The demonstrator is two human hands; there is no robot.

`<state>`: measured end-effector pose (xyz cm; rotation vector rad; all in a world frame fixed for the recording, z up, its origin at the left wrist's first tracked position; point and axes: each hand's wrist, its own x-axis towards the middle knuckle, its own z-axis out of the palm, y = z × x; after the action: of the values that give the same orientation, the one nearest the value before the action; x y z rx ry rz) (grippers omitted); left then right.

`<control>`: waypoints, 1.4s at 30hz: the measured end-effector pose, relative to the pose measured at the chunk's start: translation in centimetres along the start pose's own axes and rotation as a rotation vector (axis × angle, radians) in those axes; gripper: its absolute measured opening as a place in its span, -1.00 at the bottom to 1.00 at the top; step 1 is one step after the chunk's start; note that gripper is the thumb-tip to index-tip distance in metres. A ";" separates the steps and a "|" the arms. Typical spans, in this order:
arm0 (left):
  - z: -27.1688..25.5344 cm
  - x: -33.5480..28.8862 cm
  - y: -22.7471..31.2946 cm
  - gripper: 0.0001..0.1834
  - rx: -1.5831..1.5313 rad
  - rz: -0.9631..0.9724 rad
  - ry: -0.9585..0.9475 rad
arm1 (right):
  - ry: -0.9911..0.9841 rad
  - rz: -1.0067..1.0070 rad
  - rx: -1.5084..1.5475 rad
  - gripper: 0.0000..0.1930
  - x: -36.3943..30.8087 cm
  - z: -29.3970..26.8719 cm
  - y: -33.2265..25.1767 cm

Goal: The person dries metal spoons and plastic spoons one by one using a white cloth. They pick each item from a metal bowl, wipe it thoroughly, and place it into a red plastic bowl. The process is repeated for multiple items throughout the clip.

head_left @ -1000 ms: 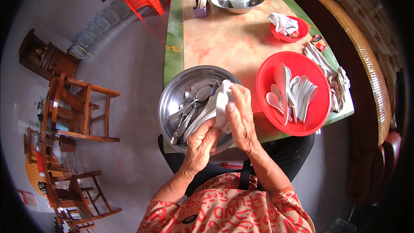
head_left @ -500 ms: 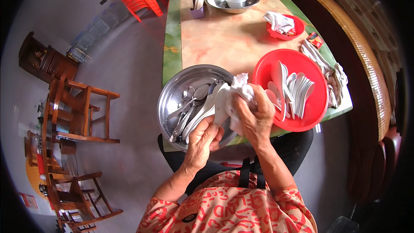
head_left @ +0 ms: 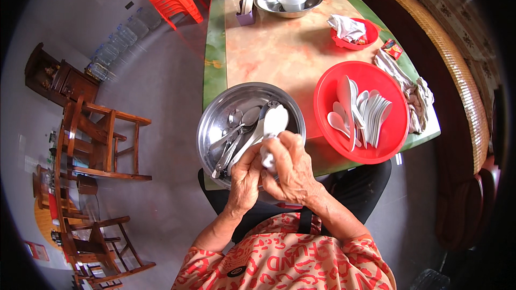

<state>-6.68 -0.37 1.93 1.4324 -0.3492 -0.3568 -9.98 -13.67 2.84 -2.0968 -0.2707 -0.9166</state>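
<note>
My left hand (head_left: 246, 178) is closed around the handle end of a white rice paddle (head_left: 276, 120), whose broad head points away from me. My right hand (head_left: 291, 165) is closed over a white cloth (head_left: 267, 159), bunched round the paddle's handle just beside the left fingers. Both hands are over the near edge of a steel bowl (head_left: 207, 123). Inside that bowl lie metal spoons (head_left: 251, 115), a dark-headed utensil and another white handle, partly hidden by the paddle. At right, a red basin (head_left: 395, 138) holds several white spoons (head_left: 379, 115) and a larger white paddle.
Farther up the marble-patterned table (head_left: 269, 48) are a small red basket (head_left: 371, 31) with a cloth, a steel basin (head_left: 263, 2) with clear tubs, and a purple holder (head_left: 246, 19). A crumpled cloth (head_left: 420, 99) lies along the right edge. Wooden chairs (head_left: 107, 139) stand at left.
My right hand and the cloth have slid from the paddle's head down to its handle, nearer my left hand. The paddle's head is now uncovered.
</note>
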 end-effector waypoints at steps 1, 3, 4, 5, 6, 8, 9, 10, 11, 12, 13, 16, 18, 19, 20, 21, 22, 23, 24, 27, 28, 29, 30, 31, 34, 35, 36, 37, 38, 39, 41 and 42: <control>0.1 0.1 -0.1 -0.68 -0.014 0.007 0.010 | -0.050 -0.052 0.000 -0.42 -0.2 -0.1 0.1; 0.7 -0.1 0.5 -0.68 -0.064 -0.089 0.074 | -0.018 -0.100 -0.033 -0.42 -0.2 -0.2 0.7; 0.5 -0.1 0.4 -0.68 -0.055 -0.066 0.013 | 0.016 -0.113 -0.045 -0.42 -0.2 -0.2 1.1; -0.1 -0.2 0.2 -0.67 -0.047 -0.044 -0.049 | 0.049 -0.125 -0.057 -0.42 0.0 -0.2 1.4; -0.4 -0.3 0.0 -0.67 -0.039 -0.021 -0.111 | 0.092 -0.102 -0.044 -0.43 0.3 -0.4 1.3; -0.4 -0.5 -0.2 -0.66 -0.041 -0.062 -0.060 | 0.110 -0.070 -0.002 -0.47 1.2 -0.7 1.7; -0.3 -0.6 -0.3 -0.66 -0.042 -0.082 -0.035 | 0.121 -0.045 0.021 -0.49 1.6 -0.8 1.9; -0.4 -0.6 0.0 -0.65 -0.033 -0.136 -0.043 | 0.128 -0.022 0.069 -0.55 1.9 -0.7 2.4; -0.5 -0.7 0.0 -0.66 -0.089 -0.153 -0.057 | 0.147 0.056 0.120 -0.62 2.3 -0.9 2.2; -0.5 -0.7 0.0 -0.67 -0.146 -0.171 -0.071 | 0.165 0.147 0.190 -0.65 2.5 -0.8 2.6; -0.5 -0.7 0.0 -0.68 -0.205 -0.187 -0.088 | 0.184 0.238 0.256 -0.68 2.7 -0.7 3.0; -0.3 -0.4 0.1 -0.65 -0.395 -0.216 -0.131 | 0.282 0.350 0.293 -0.74 2.2 0.6 3.7; 0.4 0.2 -0.1 -0.67 -0.369 -0.174 -0.018 | 0.305 0.348 0.269 -0.74 1.9 1.5 2.9; 0.6 0.4 -0.2 -0.67 -0.355 -0.154 0.038 | 0.337 0.352 0.276 -0.74 1.6 2.2 2.6; -0.1 0.7 -0.9 -0.70 -0.352 -0.137 0.029 | 0.294 0.477 0.348 -0.72 1.0 2.6 2.4; -0.1 0.9 -1.1 -0.70 -0.380 -0.138 0.045 | 0.248 0.602 0.419 -0.70 0.5 2.9 2.1; 0.0 1.2 -1.3 -0.70 -0.410 -0.140 0.061 | 0.262 0.642 0.462 -0.69 0.5 3.1 1.6; 0.0 1.3 -1.3 -0.70 -0.440 -0.141 0.078 | 0.226 0.701 0.465 -0.68 0.4 2.9 1.0; 0.0 1.4 -1.2 -0.69 -0.467 -0.110 0.084 | 0.253 0.520 0.343 -0.65 0.0 3.4 1.0; -0.9 2.0 -1.4 -0.69 -0.435 -0.064 0.100 | 0.197 0.176 0.124 -0.52 -1.0 3.6 0.9; -1.1 2.3 -1.2 -0.68 -0.428 -0.094 0.104 | 0.176 0.150 0.134 -0.52 -1.2 3.8 1.1; -1.1 2.4 -1.2 -0.68 -0.437 -0.107 0.103 | 0.155 0.125 0.143 -0.52 -1.4 3.9 1.3; -1.1 2.4 -1.1 -0.68 -0.447 -0.119 0.103 | 0.129 0.184 0.213 -0.53 -1.4 3.7 1.3; -1.0 2.4 -0.9 -0.68 -0.456 -0.130 0.105 | 0.101 0.243 0.285 -0.53 -1.2 3.5 1.1; 0.3 2.6 0.0 -0.59 -0.521 -0.182 0.175 | 0.120 0.327 0.372 -0.56 -1.2 3.2 1.2; 0.4 2.7 0.1 -0.56 -0.561 -0.201 0.179 | 0.144 0.339 0.380 -0.57 -1.1 3.1 1.2; 0.1 2.1 0.2 -0.59 -0.607 -0.311 0.179 | 0.177 0.457 0.471 -0.56 -0.7 2.7 1.2; -0.8 1.9 -0.5 -0.63 -0.726 -0.329 0.002 | 0.219 0.571 0.568 -0.56 -0.1 2.2 1.0; -0.6 1.8 -0.3 -0.61 -0.684 -0.359 0.024 | 0.274 0.456 0.432 -0.56 0.4 2.3 1.9; -0.3 1.6 0.1 -0.59 -0.642 -0.388 0.047 | 0.326 0.340 0.297 -0.56 0.9 2.6 2.8; 0.2 1.5 0.6 -0.58 -0.662 -0.462 0.031 | 0.343 0.148 0.177 -0.52 1.6 2.5 3.4; 0.4 1.5 0.7 -0.57 -0.671 -0.499 0.024 | 0.322 0.118 0.122 -0.51 1.9 2.2 3.1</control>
<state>-5.46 -1.30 2.67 0.8404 0.1565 -0.7779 -6.06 -14.20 1.39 -1.8015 -0.0335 -1.1186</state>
